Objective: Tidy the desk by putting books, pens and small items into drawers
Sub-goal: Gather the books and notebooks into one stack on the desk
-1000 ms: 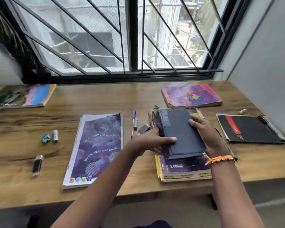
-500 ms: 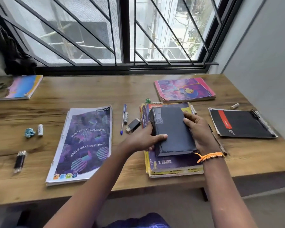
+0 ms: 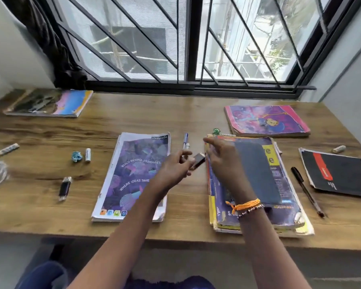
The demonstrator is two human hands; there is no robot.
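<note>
On top of the book stack (image 3: pixel 256 217), the dark notebook (image 3: pixel 256 174) now lies released; both hands, the left hand (image 3: pixel 173 170) and right hand (image 3: pixel 223 161), have lifted, fingers loosely spread, toward the small black item (image 3: pixel 198 160).

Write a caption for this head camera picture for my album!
Both hands, left and right, reach toward a small dark item beside the book stack.

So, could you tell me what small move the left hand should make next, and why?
Probably close the left hand on the small dark rectangular item beside the stack of books. Its fingers are spread just short of that item, seemingly holding nothing, while the right hand hovers over the stack's left edge. It is a loose small item still on the wooden desk.
</note>
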